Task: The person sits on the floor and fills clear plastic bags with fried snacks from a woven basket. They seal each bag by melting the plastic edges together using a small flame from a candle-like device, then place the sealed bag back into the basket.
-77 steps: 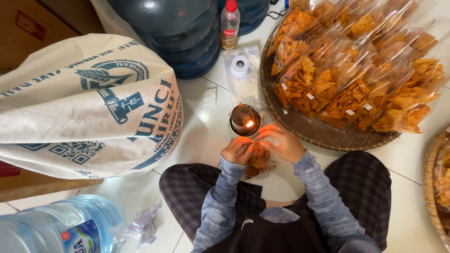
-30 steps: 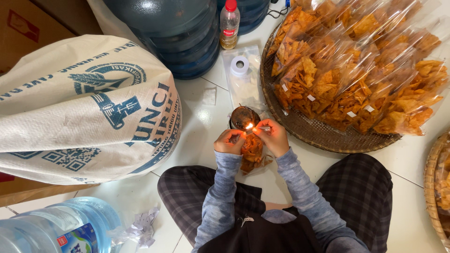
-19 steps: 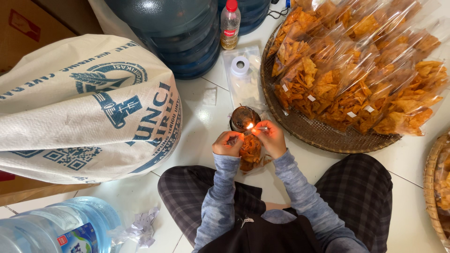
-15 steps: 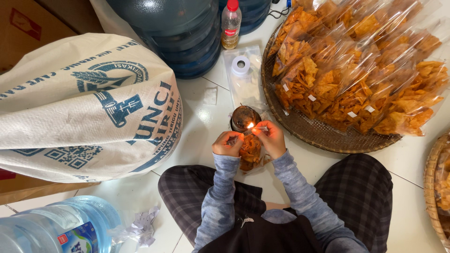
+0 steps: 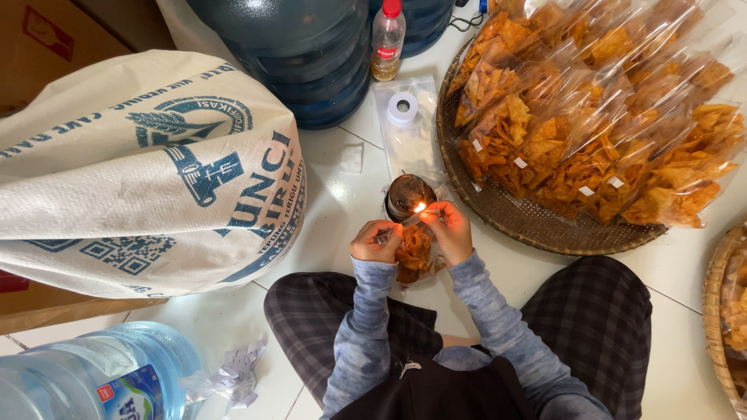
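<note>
On white floor tiles, a chip bag (image 5: 412, 253) is held at a flame (image 5: 420, 207) w/ both hands.
Big printed sack (image 5: 148, 171) is seen at left, water jugs (image 5: 288, 47) up top, a basket (image 5: 545, 225) of bagged chips at right. Bag top is pinched betw. left hand (image 5: 375, 241) & right hand (image 5: 450, 229), both clenched on it, just over a small lamp jar (image 5: 406, 194) near the knees.

Orange chips (image 5: 412, 250), grey plaid trousers (image 5: 311, 319)
</note>
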